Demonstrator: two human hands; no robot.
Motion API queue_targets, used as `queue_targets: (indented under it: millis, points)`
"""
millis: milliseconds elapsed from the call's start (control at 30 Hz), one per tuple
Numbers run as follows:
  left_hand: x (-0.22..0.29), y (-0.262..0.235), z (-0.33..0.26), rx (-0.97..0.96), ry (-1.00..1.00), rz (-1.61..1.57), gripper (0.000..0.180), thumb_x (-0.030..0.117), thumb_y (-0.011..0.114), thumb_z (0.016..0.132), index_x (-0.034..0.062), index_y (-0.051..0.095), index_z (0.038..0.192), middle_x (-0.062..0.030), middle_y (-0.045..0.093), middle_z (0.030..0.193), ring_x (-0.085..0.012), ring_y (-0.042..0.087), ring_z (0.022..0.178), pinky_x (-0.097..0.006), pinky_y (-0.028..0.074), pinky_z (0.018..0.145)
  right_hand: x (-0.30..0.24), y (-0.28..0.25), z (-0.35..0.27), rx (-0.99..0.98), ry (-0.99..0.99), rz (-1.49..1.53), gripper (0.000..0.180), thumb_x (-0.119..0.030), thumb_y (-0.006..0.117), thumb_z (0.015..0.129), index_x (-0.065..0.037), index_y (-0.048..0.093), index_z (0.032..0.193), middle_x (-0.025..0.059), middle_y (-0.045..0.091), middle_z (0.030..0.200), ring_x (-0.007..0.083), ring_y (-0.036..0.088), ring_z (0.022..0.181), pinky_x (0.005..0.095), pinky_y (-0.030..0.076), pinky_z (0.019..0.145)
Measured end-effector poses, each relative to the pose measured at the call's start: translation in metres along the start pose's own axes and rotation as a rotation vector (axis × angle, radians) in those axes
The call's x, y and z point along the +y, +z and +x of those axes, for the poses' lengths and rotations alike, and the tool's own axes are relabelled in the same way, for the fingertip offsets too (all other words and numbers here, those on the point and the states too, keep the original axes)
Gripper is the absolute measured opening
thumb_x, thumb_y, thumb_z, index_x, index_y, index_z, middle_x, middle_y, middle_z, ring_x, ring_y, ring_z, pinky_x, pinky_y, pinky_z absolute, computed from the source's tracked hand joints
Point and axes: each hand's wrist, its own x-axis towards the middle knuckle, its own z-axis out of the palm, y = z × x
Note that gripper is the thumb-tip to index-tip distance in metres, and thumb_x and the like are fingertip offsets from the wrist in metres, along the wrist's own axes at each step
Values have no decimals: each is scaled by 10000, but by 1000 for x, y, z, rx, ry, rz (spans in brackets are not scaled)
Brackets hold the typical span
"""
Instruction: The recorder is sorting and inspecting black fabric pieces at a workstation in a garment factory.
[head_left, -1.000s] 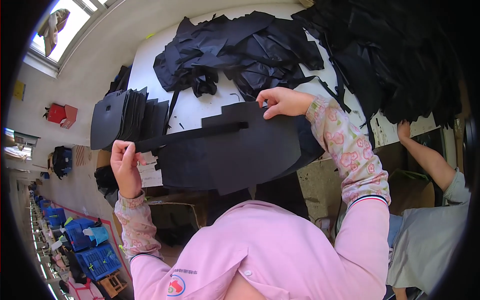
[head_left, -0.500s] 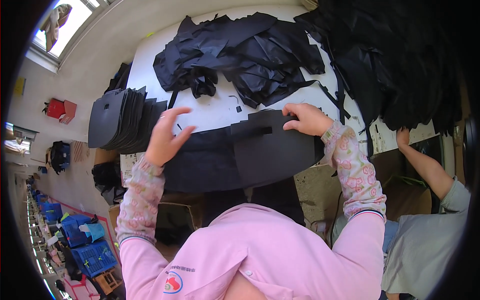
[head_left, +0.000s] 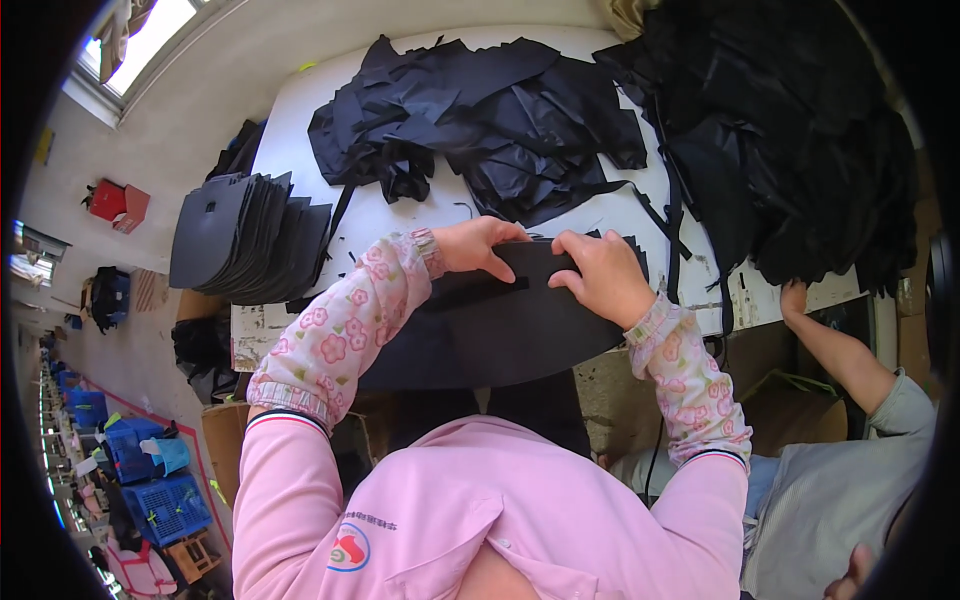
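A dark, flat panel (head_left: 540, 305) with a short slot lies at the table's near edge, in front of my body. Black fabric (head_left: 440, 345) spreads with it and hangs over the edge toward me; where one ends and the other begins is hard to see. My left hand (head_left: 478, 248) grips the panel's far edge, thumb on the near face and fingers at the rim. Close beside it on the right, my right hand (head_left: 608, 280) pinches the same edge between thumb and bent fingers. Several layered dark edges show just behind the right hand.
A stack of black slotted panels (head_left: 235, 235) stands on the white table (head_left: 290, 130) at left. Crumpled black fabric pieces (head_left: 480, 110) lie at the far side. A large dark fabric heap (head_left: 790, 130) covers the right, where another person's hand (head_left: 793, 298) touches the table edge.
My left hand has moved right from above the fabric to the panel's far edge and closed on it. My right hand has shifted slightly left and down, still at that edge.
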Motion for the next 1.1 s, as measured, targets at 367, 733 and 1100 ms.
queue_targets:
  millis: [367, 733, 1100]
  points:
    - [5, 4, -3, 8, 72, -142, 604, 9, 751, 789, 13, 501, 1339, -61, 640, 1162, -151, 584, 1096, -296, 452, 984, -10, 8, -2, 146, -33, -139, 299, -206, 784, 764, -81, 591, 955, 53, 692, 823, 245, 667, 787, 390, 414, 744]
    - [-51, 113, -42, 296, 219, 1087, 978, 681, 564, 833, 66, 275, 1536, -200, 228, 1598, -356, 153, 1503, -585, 69, 1188, 49, 25, 40, 187, 2, -87, 336, -273, 777, 781, -93, 630, 1024, 93, 656, 961, 298, 622, 959, 425, 463, 809]
    - [-54, 115, -40, 288, 261, 938, 915, 600, 615, 858, 102, 268, 1543, -204, 202, 1604, -358, 122, 1508, -579, 67, 1192, 27, 83, 205, -36, -134, -204, 270, -272, 700, 863, -94, 716, 1064, 108, 603, 1253, 277, 511, 1252, 509, 383, 1063]
